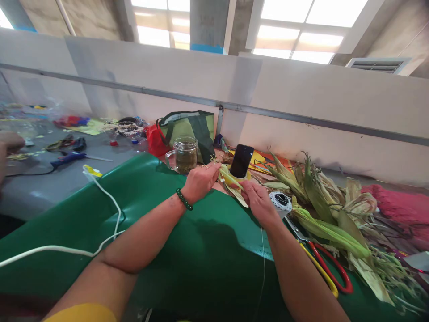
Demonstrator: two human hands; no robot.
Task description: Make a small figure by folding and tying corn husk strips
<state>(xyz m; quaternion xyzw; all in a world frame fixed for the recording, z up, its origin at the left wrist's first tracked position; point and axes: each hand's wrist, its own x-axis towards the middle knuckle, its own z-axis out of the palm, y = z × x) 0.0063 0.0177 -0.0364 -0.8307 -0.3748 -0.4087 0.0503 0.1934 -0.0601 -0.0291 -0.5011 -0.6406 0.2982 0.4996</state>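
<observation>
Between my two hands is a pale green corn husk piece [231, 177], held above the green mat [214, 250]. My left hand [202, 181], with a dark green bead bracelet at the wrist, pinches its upper left end. The lower right end is in the closed fingers of my right hand [259, 199]. A thin white thread [263, 255] hangs below my right hand; where it begins is hidden. Just behind the husk stands a dark-screened phone [241, 161] on a yellow base. A white spool of cord [280, 202] lies right of my right hand.
Scissors [330, 266] with red and yellow handles lie right of my forearm, beside heaped corn husks [321, 197]. A glass mug [185, 154] and a green bag [201, 129] stand behind my left hand. At left are a white cable [114, 205], a glue gun [69, 159] and another person's hand [11, 142].
</observation>
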